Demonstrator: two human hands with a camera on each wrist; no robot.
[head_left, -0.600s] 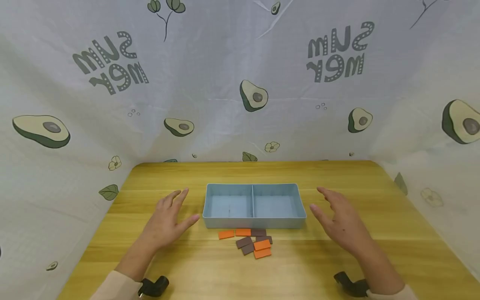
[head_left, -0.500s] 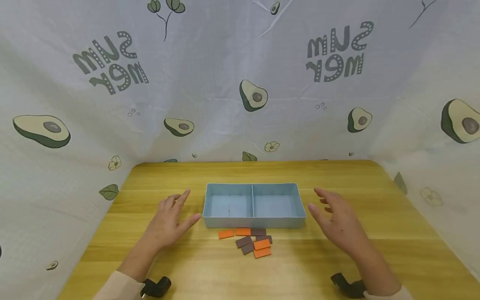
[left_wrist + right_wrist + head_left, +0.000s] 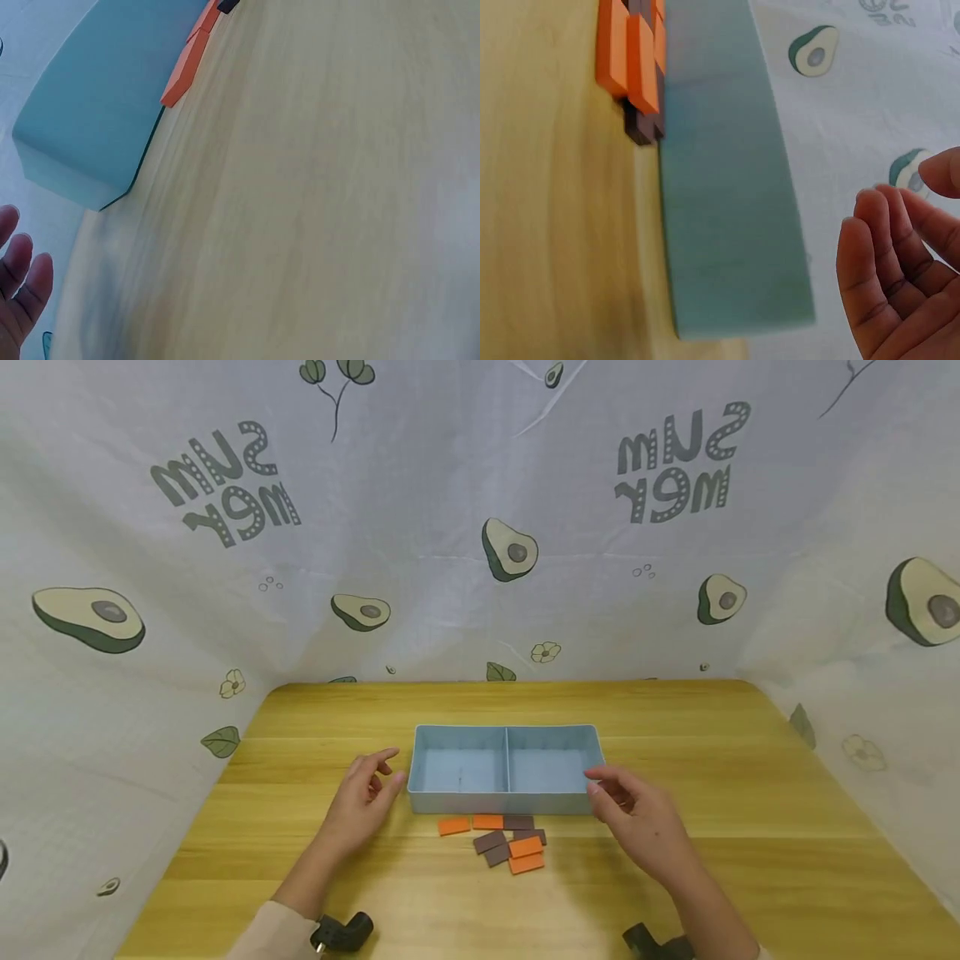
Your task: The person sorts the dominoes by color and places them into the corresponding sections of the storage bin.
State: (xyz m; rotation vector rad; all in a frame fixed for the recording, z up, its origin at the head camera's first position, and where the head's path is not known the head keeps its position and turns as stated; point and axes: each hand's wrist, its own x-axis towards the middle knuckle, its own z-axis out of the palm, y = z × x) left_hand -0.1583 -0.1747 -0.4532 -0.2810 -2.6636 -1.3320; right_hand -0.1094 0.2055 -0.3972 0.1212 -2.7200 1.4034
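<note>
A light blue two-compartment tray (image 3: 507,794) sits mid-table, both compartments bare. Several flat orange tiles (image 3: 525,847) and brown tiles (image 3: 489,842) lie in a loose cluster just in front of its near wall. My left hand (image 3: 365,797) hovers at the tray's left end, fingers loosely curled, holding nothing. My right hand (image 3: 633,814) hovers at the tray's right front corner, fingers relaxed and empty. In the left wrist view the tray (image 3: 90,127) and an orange tile (image 3: 184,71) show, with fingertips (image 3: 19,281) low left. The right wrist view shows the tray wall (image 3: 727,195), the tiles (image 3: 630,60) and my fingers (image 3: 889,270).
The wooden table (image 3: 720,743) is enclosed by a white cloth printed with avocados (image 3: 510,550) on the back and both sides. Black wrist-camera mounts (image 3: 341,933) show at the bottom edge.
Both hands have moved inward toward the tray; the right hand shifted left to its front right corner, and the left hand's fingers curled a little more. Tray and tiles have not moved.
</note>
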